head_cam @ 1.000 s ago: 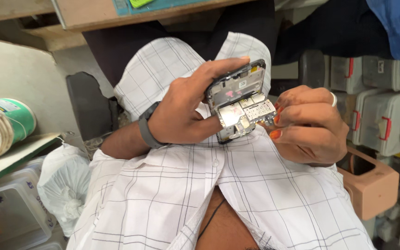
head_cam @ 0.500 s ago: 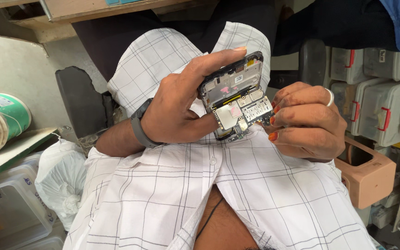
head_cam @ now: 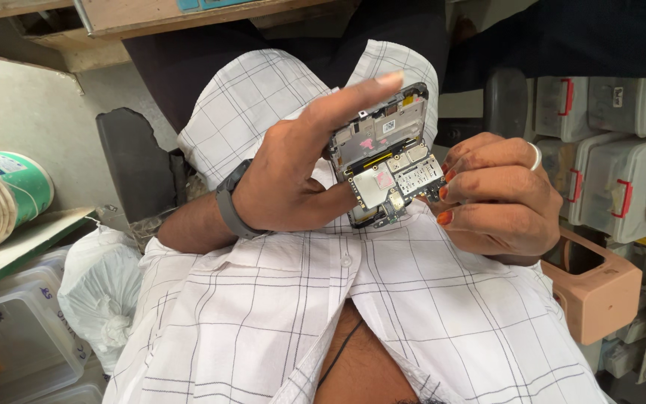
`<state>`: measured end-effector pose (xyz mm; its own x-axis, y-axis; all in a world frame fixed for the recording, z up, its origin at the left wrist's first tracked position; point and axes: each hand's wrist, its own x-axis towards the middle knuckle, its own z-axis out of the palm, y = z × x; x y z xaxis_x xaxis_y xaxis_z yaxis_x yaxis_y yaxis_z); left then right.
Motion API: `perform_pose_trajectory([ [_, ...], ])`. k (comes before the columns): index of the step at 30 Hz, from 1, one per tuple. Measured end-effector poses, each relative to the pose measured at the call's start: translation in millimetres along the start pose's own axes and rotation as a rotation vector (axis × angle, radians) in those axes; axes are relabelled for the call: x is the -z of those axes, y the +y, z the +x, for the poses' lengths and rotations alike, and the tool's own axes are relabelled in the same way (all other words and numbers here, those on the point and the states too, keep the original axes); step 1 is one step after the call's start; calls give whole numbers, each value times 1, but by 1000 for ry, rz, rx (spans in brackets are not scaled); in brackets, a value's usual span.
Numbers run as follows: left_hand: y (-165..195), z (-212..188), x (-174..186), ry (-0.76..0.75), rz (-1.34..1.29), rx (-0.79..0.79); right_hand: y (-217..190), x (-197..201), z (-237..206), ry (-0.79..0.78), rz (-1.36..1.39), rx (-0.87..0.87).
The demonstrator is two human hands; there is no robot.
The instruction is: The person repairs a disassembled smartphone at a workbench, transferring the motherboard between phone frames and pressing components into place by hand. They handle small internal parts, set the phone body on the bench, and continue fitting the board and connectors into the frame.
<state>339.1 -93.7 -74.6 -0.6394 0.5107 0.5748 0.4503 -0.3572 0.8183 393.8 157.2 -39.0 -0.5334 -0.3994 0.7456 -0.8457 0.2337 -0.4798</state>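
An opened phone frame (head_cam: 383,131) w/ its back cover off is clamped in the left hand (head_cam: 293,183): thumb pressed under the lower edge, index finger stretched up along the top-left corner, so the frame is pinched at two spots only and tilted toward the chest. Just right of that grip, the circuit board (head_cam: 394,182) is lifted partly out of the frame and pinched at its right edge by the fingertips (head_cam: 446,193) of the right hand (head_cam: 499,198), closed on it. Risks, as judged: the board could be flexed or cracked if pulled further while one end is caught in the frame; any flex cable underneath can't be seen, and could be torn if one is attached; the frame could be dropped onto the lap since the pinch is narrow; bare fingers on the shield cans and contacts could leave grease or static. Counts: 1 phone frame, 1 board, 2 hands, 1 ring (head_cam: 534,155) on the right hand, 1 wristband (head_cam: 227,202) on the left. Further right of the grip, approx. 4 grey bins (head_cam: 607,194) w/ red latches are visible, plus 1 pinkish box (head_cam: 600,288); far left, 1 green tub (head_cam: 9,191) and 1 white bag (head_cam: 102,295).
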Motion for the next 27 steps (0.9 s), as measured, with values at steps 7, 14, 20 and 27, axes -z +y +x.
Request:
perform_pose_trajectory([
  [7,5,3,5,-83,125,139,3,-3,15,44,-97,-81],
  [14,-3,10,6,-17,-59,133,17,-16,23,133,-112,-329],
  [20,-25,13,11,130,-307,237,30,-16,30,67,51,-621],
  [27,-73,24,36,519,-324,211,75,-15,55,-281,-87,-625],
])
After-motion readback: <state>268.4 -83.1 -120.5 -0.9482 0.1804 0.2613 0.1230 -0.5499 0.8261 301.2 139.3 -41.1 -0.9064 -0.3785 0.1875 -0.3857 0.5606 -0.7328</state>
